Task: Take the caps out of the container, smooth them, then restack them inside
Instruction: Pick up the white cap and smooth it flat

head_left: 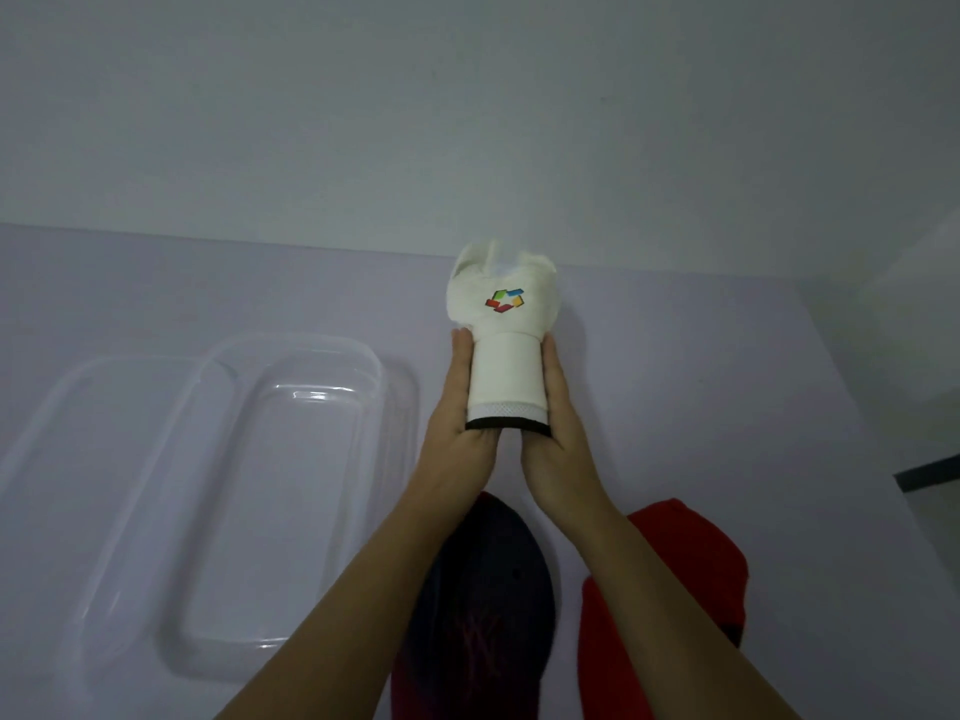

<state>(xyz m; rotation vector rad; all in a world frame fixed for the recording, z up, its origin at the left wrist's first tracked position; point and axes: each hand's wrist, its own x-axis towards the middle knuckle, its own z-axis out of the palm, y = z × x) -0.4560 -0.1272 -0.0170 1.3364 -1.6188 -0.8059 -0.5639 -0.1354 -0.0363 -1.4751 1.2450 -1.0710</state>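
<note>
I hold a white cap [503, 309] with a multicoloured logo up above the table, its brim toward me and bent into a tight curve. My left hand [457, 439] grips the brim's left side and my right hand [563, 449] grips its right side. The fingers lie along the outside and the thumbs tuck under the black edge. A clear plastic container [311, 350] stands to the left with nothing visible in it. A dark navy cap [483, 589] and a red cap [685, 558] lie on the table below my forearms.
A clear lid [78, 407] lies under or beside the container at the far left. The pale purple table [727, 381] meets a plain wall behind. A dark object [930, 472] shows past the table's right edge.
</note>
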